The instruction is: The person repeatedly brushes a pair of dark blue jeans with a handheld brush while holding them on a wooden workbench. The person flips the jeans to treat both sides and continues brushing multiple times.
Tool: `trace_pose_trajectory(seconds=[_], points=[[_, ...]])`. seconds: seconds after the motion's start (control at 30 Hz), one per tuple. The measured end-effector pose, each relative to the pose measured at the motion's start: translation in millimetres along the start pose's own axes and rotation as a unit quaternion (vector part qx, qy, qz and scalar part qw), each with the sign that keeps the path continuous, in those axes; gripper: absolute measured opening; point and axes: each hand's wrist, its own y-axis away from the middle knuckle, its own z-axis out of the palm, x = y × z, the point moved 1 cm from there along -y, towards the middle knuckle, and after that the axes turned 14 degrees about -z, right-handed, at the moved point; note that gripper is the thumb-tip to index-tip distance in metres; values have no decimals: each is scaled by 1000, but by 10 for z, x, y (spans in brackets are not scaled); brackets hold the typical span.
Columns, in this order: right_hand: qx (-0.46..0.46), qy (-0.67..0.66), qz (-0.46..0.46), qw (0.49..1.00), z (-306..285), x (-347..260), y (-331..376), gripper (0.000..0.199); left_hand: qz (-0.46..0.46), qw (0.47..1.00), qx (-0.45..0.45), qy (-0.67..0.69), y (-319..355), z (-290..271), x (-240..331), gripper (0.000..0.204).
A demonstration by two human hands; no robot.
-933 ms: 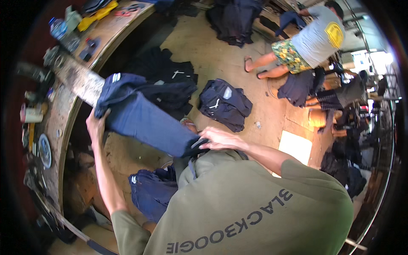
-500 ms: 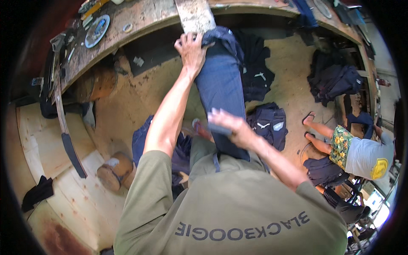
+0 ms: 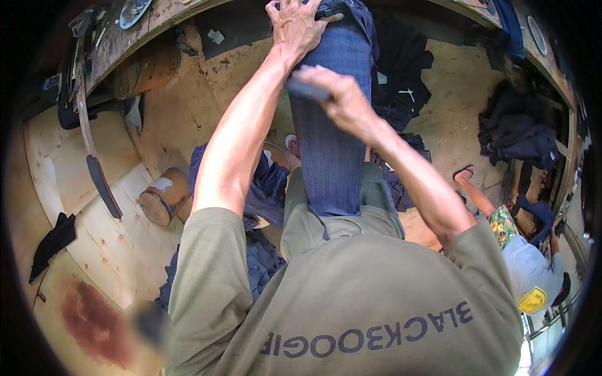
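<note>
A blue jeans leg [image 3: 332, 150] lies stretched lengthwise in front of me, running from my lap up toward the workbench. At its far end my left hand [image 3: 298, 28] presses down, fingers spread and thumb across the denim. My right hand [image 3: 345, 103], blurred by motion, is closed around a dark grey flat block [image 3: 307, 89]. The block is over the left edge of the jeans leg, just below my left wrist. Bunched denim shows beyond my left thumb.
A wooden workbench [image 3: 169, 19] curves along the far side. Dark garment piles lie on the floor [image 3: 401, 81] and at the right [image 3: 517, 125]. A brown drum [image 3: 164, 195] stands left, near a strip-wrapped stick [image 3: 103, 188]. Another person [image 3: 530, 263] bends at the right.
My right hand with the grey block has moved away from me along the jeans leg, toward my left hand. My left hand stays at the far end. The whole view has shifted.
</note>
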Motion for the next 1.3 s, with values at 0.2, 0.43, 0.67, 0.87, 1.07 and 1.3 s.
trace_pose_trajectory(seconds=[0.2,0.43,0.67,0.87,1.07,1.3], points=[[-240,-188,83,949,226,36,664,77,4,1000,11,-3,-118,-2,-7,63],[-135,51,4,990,332,-20,866,73,-13,1000,-2,22,-107,5,-37,63],[-142,-14,28,989,-24,118,452,72,-10,1000,-7,3,-131,25,-30,61],[-280,-51,31,958,299,-276,1191,71,-19,1000,-5,7,-100,31,-41,62],[-165,30,-4,986,-80,-48,558,68,-13,1000,20,-2,-116,29,-26,65],[-255,-265,82,926,14,-317,905,67,-23,1000,-17,1,-89,14,12,60]])
